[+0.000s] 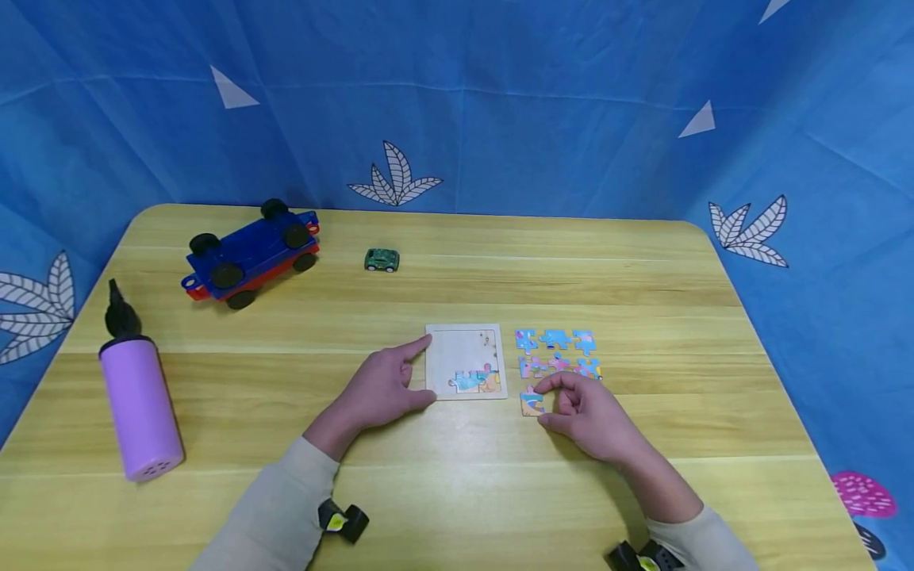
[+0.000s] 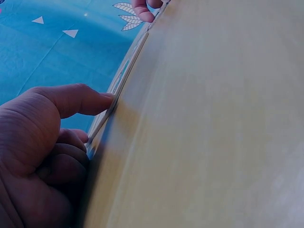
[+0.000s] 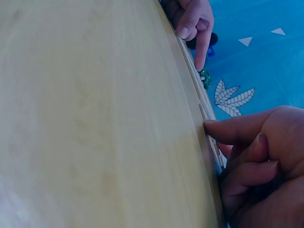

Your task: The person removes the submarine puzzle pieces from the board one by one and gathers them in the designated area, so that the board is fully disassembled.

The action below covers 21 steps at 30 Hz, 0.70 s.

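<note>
A square puzzle board [image 1: 457, 349] with a pale frame lies mid-table, with a few joined pieces [image 1: 474, 381] in its lower right corner. My left hand [image 1: 378, 387] rests at the board's left edge, index finger stretched to the upper corner and thumb at the lower one. In the left wrist view that thumb [image 2: 88, 99] meets the thin board edge. Right of the board, my right hand [image 1: 589, 416] pinches a blue and tan puzzle piece [image 1: 531, 402] between index finger and thumb, low over the table. Two rows of loose puzzle pieces [image 1: 555, 339] lie just beyond it.
A blue and red toy vehicle [image 1: 253, 250] lies with its wheels showing at the back left, and a small green toy car [image 1: 382, 259] stands near it. On the left lies a purple hand pump [image 1: 141, 408] with a black nozzle. Blue printed cloth [image 1: 457, 119] hangs behind the table.
</note>
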Each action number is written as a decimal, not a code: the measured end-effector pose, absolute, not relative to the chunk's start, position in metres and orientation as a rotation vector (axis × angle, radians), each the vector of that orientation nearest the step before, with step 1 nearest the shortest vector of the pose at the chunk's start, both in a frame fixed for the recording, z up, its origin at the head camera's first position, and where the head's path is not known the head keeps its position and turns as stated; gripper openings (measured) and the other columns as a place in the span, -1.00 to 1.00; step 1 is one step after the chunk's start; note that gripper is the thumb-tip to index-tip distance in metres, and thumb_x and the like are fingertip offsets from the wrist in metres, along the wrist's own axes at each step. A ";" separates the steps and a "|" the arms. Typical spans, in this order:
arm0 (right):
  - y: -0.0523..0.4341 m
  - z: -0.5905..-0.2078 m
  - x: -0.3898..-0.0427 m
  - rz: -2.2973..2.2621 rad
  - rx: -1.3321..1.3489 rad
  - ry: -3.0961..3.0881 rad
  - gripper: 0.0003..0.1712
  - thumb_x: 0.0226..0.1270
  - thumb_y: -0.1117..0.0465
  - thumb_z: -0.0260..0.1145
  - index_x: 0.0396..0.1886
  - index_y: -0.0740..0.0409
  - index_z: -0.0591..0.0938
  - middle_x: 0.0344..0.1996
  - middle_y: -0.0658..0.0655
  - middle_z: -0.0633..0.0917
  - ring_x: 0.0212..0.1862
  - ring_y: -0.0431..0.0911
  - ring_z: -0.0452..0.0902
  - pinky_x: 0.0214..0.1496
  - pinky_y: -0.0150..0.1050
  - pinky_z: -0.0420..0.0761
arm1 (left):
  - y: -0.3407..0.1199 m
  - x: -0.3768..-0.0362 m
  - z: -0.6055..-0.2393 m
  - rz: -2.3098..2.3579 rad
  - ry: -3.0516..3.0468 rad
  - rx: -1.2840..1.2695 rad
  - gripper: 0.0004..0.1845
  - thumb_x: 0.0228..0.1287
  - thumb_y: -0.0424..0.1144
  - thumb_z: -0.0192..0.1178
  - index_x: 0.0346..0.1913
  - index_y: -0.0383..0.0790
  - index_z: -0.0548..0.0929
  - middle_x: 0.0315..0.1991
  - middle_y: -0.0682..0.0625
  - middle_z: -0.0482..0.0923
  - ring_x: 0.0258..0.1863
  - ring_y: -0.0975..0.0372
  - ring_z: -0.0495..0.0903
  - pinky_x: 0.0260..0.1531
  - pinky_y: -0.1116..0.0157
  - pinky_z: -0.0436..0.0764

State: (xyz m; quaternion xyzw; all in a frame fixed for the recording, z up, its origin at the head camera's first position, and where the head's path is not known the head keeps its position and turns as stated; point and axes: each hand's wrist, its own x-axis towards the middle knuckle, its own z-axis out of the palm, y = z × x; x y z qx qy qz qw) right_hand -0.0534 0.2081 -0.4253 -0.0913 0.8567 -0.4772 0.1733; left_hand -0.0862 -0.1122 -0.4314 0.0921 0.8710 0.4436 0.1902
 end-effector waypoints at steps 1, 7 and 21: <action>0.208 -0.425 -0.053 -1.366 -0.261 2.428 -0.61 0.09 0.44 0.51 -0.06 0.26 0.64 -0.70 -0.08 0.28 -0.60 -0.23 0.20 -0.01 -0.25 0.44 | -0.112 -0.086 -0.432 1.245 2.449 0.260 -0.08 0.07 -0.21 0.49 0.51 -0.18 0.30 -0.75 0.13 0.16 -0.74 0.29 0.10 -0.59 0.30 0.20; 0.207 -0.423 -0.056 -1.479 -0.216 2.401 -0.50 0.00 0.44 0.57 -0.02 0.28 0.62 -0.69 -0.05 0.29 -0.58 -0.21 0.20 0.00 -0.35 0.42 | -0.112 -0.086 -0.433 1.243 2.459 0.268 -0.08 0.07 -0.20 0.49 0.51 -0.18 0.30 -0.76 0.13 0.16 -0.74 0.30 0.11 -0.59 0.30 0.21; 0.186 -0.419 -0.066 -1.531 -0.244 2.426 -0.52 0.04 0.43 0.56 0.00 0.27 0.62 -0.68 -0.03 0.26 -0.59 -0.21 0.15 -0.42 -0.32 0.30 | -0.112 -0.085 -0.431 1.246 2.451 0.256 -0.07 0.08 -0.21 0.50 0.52 -0.17 0.29 -0.76 0.13 0.16 -0.75 0.29 0.10 -0.60 0.31 0.20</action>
